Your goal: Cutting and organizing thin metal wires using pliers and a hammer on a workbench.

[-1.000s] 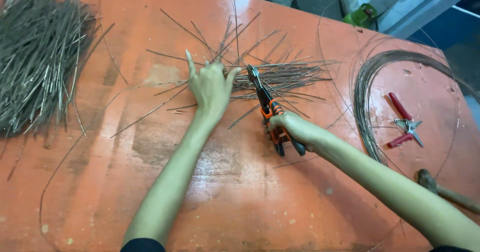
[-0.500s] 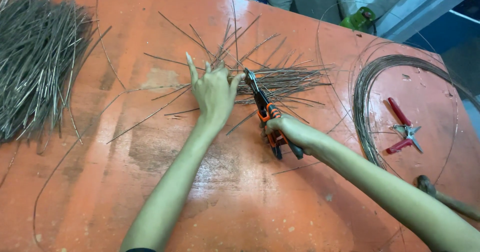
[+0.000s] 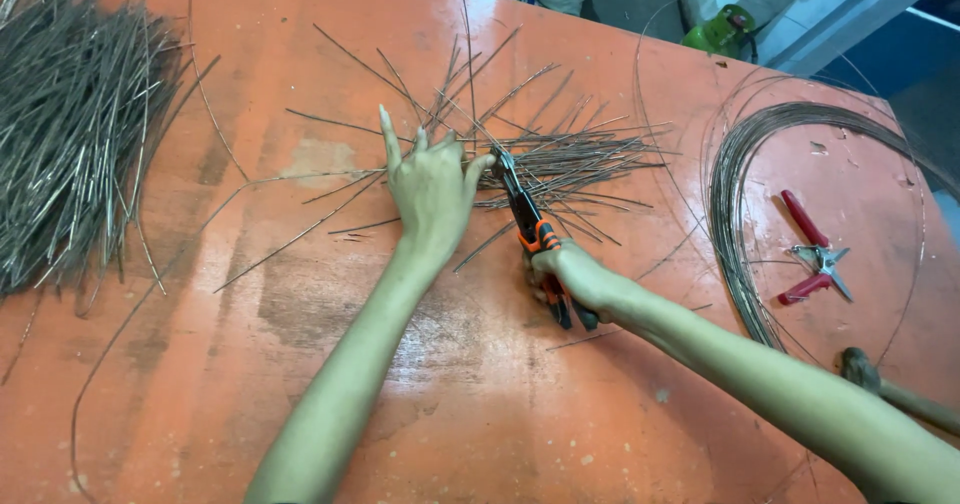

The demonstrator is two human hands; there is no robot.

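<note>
my left hand lies half open, fingertips pinning a thin wire on the orange table beside the pile of cut pieces. my right hand is closed round the cutters, whose blades sit at that wire. i'd keep it flat and snip square.

Two hands over one orange table: left hand, right hand. Two cutting tools: one black-and-orange pair of cutters near the table's middle, one red-handled pair of snips toward its right edge. One large heap of cut wire pieces at the table's left end, one smaller scattered pile mid-table, too many to count. One wire coil beside the snips.
</note>
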